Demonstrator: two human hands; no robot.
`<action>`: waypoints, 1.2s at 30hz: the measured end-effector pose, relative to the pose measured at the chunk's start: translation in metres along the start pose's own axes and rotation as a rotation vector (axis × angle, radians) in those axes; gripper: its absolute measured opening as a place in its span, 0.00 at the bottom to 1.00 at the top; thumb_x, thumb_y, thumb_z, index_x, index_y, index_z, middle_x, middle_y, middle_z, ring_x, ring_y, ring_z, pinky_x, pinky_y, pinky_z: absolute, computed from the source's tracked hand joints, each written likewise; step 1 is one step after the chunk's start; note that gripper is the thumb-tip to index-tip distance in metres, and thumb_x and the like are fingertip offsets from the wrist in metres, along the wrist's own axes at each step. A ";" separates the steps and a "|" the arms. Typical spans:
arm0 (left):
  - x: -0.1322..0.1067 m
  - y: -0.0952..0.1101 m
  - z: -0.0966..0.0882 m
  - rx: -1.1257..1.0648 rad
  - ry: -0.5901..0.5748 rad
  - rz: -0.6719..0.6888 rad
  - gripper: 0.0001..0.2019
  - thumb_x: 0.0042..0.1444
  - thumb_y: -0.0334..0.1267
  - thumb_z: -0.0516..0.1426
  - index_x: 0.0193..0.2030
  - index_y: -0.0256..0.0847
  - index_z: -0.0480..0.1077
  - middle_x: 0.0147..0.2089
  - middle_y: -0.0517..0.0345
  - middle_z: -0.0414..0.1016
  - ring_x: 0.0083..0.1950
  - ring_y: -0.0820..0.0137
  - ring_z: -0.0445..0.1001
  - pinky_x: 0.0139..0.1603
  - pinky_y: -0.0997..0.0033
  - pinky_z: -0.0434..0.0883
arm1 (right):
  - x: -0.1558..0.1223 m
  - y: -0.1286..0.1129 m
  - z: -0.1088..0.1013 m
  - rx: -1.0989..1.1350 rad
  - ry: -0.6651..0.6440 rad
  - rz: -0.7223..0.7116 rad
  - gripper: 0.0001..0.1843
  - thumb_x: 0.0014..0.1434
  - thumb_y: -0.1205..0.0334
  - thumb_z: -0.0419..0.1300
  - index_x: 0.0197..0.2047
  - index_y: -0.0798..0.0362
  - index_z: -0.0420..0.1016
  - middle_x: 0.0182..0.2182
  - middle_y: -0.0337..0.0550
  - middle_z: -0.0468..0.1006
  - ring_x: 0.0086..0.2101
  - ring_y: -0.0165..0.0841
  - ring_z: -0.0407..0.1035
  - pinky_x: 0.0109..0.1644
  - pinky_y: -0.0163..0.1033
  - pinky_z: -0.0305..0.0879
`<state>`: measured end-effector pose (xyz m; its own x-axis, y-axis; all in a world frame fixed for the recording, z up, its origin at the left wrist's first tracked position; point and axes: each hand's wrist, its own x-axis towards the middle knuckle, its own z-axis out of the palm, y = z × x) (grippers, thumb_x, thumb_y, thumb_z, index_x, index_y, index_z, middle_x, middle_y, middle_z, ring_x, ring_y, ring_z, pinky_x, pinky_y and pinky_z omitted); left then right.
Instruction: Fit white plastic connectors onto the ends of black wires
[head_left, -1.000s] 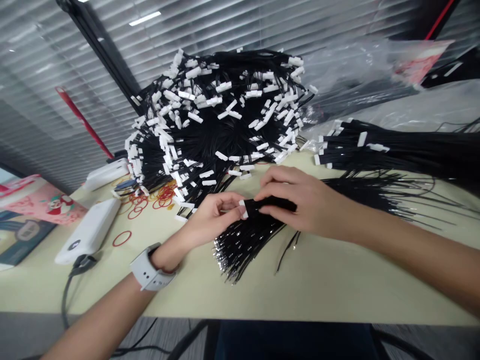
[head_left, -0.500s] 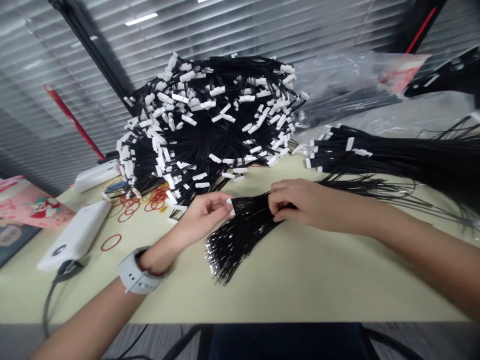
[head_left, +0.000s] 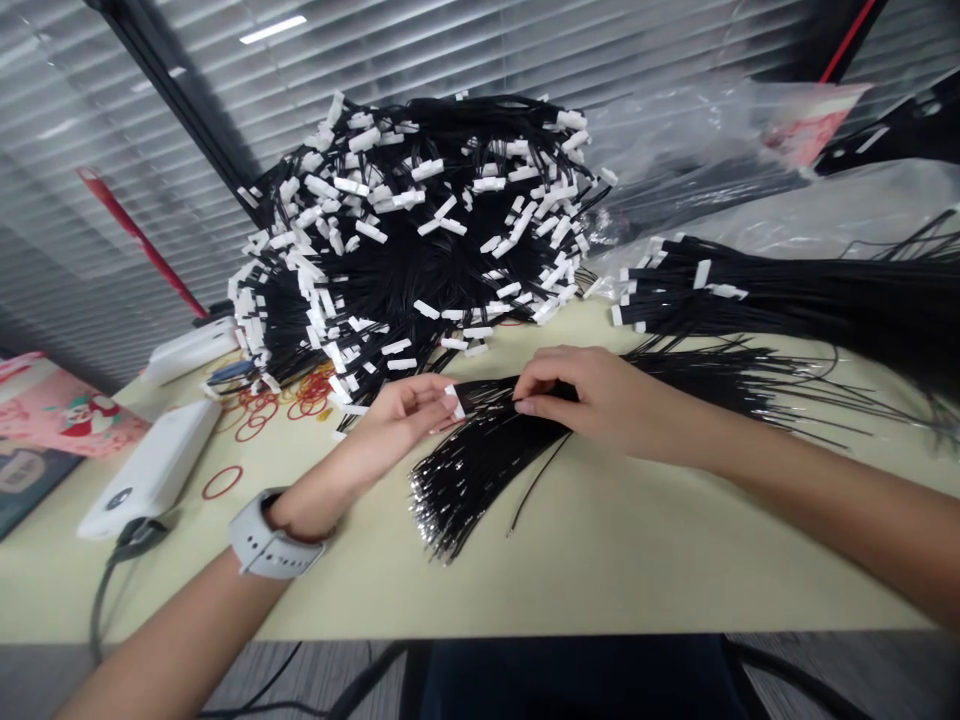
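My left hand (head_left: 409,412) pinches a white connector (head_left: 455,402) between thumb and fingertips. Black wires run from that connector toward my right hand (head_left: 581,398). The right thumb and index finger are closed on a black wire just above the loose bundle of black wires (head_left: 487,455). Bare metal tips at the bundle's left end fan out over the table. One single wire (head_left: 534,488) sticks out below the bundle. Under and behind my right forearm, more loose wires (head_left: 720,380) spread to the right.
A large heap of black cables with white connectors (head_left: 427,250) stands behind my hands. Another cable bundle (head_left: 795,290) lies at right, before clear plastic bags (head_left: 690,130). Rubber bands (head_left: 255,412), a white power bank (head_left: 154,470) and a pink cup (head_left: 71,405) are at left.
My right hand has moved a little left, nearer the white connector. A single wire now stands apart below the bundle. My left hand still holds the connector.
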<state>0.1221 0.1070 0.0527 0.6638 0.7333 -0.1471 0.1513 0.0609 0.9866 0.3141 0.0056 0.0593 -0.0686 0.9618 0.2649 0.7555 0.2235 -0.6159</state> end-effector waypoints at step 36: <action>-0.002 -0.001 -0.004 0.073 -0.047 0.076 0.06 0.50 0.31 0.60 0.36 0.35 0.71 0.30 0.59 0.74 0.31 0.76 0.72 0.37 0.76 0.71 | 0.001 0.014 -0.008 -0.054 -0.119 0.110 0.11 0.54 0.59 0.54 0.27 0.52 0.75 0.22 0.38 0.74 0.22 0.27 0.64 0.26 0.35 0.57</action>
<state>0.1178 0.1080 0.0518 0.7088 0.7012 -0.0770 0.1513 -0.0445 0.9875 0.3298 0.0087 0.0569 -0.0580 0.9926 0.1065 0.7964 0.1104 -0.5946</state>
